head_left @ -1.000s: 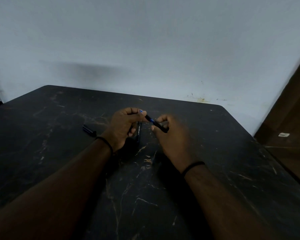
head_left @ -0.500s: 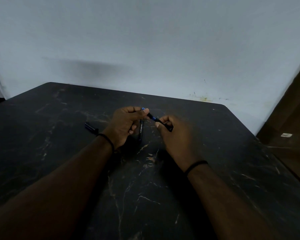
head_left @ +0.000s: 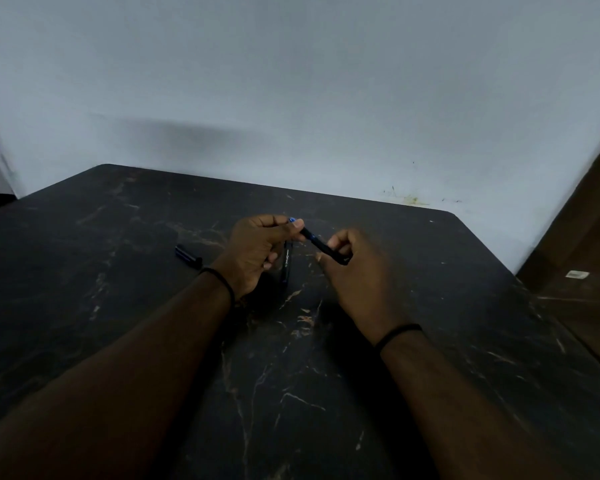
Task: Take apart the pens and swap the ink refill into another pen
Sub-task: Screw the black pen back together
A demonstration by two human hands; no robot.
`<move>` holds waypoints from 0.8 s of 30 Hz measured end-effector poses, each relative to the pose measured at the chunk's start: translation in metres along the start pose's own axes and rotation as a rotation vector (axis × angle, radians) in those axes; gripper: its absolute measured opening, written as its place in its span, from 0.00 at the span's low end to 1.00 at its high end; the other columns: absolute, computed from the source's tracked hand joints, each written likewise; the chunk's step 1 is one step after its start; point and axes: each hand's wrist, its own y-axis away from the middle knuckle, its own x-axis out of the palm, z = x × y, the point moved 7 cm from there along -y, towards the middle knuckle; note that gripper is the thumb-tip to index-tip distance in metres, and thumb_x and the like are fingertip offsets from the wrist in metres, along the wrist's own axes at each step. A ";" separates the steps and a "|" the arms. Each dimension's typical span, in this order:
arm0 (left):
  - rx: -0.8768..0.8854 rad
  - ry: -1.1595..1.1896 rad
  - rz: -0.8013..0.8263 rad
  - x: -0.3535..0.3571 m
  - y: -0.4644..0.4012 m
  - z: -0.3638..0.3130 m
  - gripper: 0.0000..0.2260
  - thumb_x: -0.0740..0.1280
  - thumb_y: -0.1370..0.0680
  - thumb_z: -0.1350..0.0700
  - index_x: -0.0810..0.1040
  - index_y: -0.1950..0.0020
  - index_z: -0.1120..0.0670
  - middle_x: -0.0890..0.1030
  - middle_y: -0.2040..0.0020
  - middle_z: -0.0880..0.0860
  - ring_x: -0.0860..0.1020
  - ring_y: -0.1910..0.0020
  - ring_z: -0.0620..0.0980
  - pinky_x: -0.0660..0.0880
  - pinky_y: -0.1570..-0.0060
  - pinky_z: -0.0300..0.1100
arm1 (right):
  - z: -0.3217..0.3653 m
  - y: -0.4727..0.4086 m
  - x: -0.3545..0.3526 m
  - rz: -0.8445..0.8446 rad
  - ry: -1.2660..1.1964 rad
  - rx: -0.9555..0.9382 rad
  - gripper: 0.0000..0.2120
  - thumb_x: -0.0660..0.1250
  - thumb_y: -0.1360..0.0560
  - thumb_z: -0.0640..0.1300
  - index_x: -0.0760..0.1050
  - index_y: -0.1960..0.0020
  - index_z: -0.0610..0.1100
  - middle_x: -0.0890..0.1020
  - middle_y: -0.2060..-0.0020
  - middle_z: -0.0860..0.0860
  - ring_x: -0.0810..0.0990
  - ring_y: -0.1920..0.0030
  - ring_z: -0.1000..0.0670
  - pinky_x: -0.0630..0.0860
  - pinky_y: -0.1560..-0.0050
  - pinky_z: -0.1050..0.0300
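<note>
Broadly, a dark marbled table (head_left: pixel 430 341) filled the lower part of the view, its far edge against a pale wall (head_left: pixel 291 81), with a brown wooden surface (head_left: pixel 586 254) at the far right.

Both forearms reached in from the near edge toward the middle of the table, each with a thin black band at the wrist.

At centre, the left hand (head_left: pixel 253 254) was curled, its thumb and forefinger pinched together on the far, blue-tipped end of a black pen (head_left: pixel 321 244). Its other fingers were folded loosely toward the palm; whether they touched anything could not be told.

Just right of it, the right hand (head_left: pixel 357 271) was also curled, fingers bent round the near end of the same pen, whose black end stuck out past the knuckles. The pen ran slantwise between the two hands, from far left to near right, held clear of the table. A small blue ring showed on the bare stretch between the hands.

Below the left hand's fingers, a second pen (head_left: pixel 287 268) pointed near-to-far, dark with white lettering and a blue patch toward its near end. It sat just beside the left palm; whether it lay on the table or hung from the hand could not be told.

Left of the left wrist, a short dark cap (head_left: pixel 187 255) lay on the table, apart from the hands, one end close to the wristband.
</note>
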 end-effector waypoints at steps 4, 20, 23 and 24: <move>0.013 0.011 0.003 0.000 -0.001 0.000 0.06 0.70 0.22 0.55 0.84 0.56 0.56 0.84 0.56 0.58 0.64 0.79 0.43 0.59 0.82 0.32 | 0.000 0.000 0.003 0.031 0.015 -0.035 0.07 0.69 0.24 0.50 0.75 0.59 0.50 0.78 0.68 0.55 0.76 0.66 0.56 0.72 0.65 0.57; 0.001 0.053 0.020 -0.003 -0.006 0.009 0.09 0.71 0.23 0.56 0.83 0.54 0.62 0.81 0.60 0.60 0.62 0.79 0.44 0.59 0.82 0.33 | -0.001 0.000 0.002 0.022 0.064 -0.010 0.07 0.71 0.25 0.49 0.75 0.59 0.50 0.78 0.68 0.55 0.76 0.65 0.58 0.71 0.66 0.59; -0.006 0.072 0.027 -0.004 -0.007 0.011 0.09 0.70 0.23 0.56 0.82 0.53 0.63 0.81 0.60 0.58 0.63 0.79 0.43 0.60 0.82 0.33 | 0.003 0.000 0.002 0.050 0.133 -0.041 0.11 0.64 0.21 0.52 0.77 0.59 0.48 0.77 0.69 0.53 0.74 0.67 0.56 0.66 0.67 0.58; -0.007 0.070 0.031 -0.004 -0.007 0.011 0.09 0.70 0.23 0.56 0.82 0.53 0.62 0.82 0.60 0.57 0.63 0.79 0.43 0.60 0.82 0.33 | 0.003 0.000 0.002 0.056 0.150 -0.041 0.12 0.63 0.20 0.53 0.77 0.58 0.48 0.77 0.68 0.53 0.74 0.67 0.56 0.65 0.67 0.58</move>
